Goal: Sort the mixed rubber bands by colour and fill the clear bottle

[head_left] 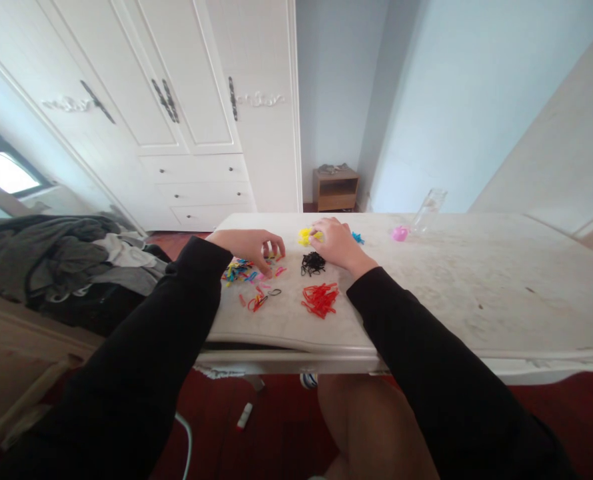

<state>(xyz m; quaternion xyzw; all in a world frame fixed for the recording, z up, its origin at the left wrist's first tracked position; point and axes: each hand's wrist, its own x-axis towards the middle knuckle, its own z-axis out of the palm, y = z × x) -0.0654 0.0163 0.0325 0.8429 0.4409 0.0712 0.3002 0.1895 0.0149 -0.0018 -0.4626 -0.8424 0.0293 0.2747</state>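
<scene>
On the white table lie small elastic hair bands sorted by colour. My left hand (251,247) hovers over a mixed multicoloured pile of bands (239,271), thumb and fingers apart. A few loose bands (259,301) lie just in front of that pile. My right hand (336,243) is at the yellow pile (305,236), its fingers drawn together at the pile's edge; what they hold, if anything, is hidden. Below it sit a black pile (313,264) and a red pile (320,300). A blue pile (358,237) shows partly behind my right hand.
Farther right on the table (451,300) are a pink object (400,233) and a clear glass container (430,210). Clothes (66,260) are heaped at the left. Behind stand a white wardrobe (196,80) and a small wooden cabinet (335,193).
</scene>
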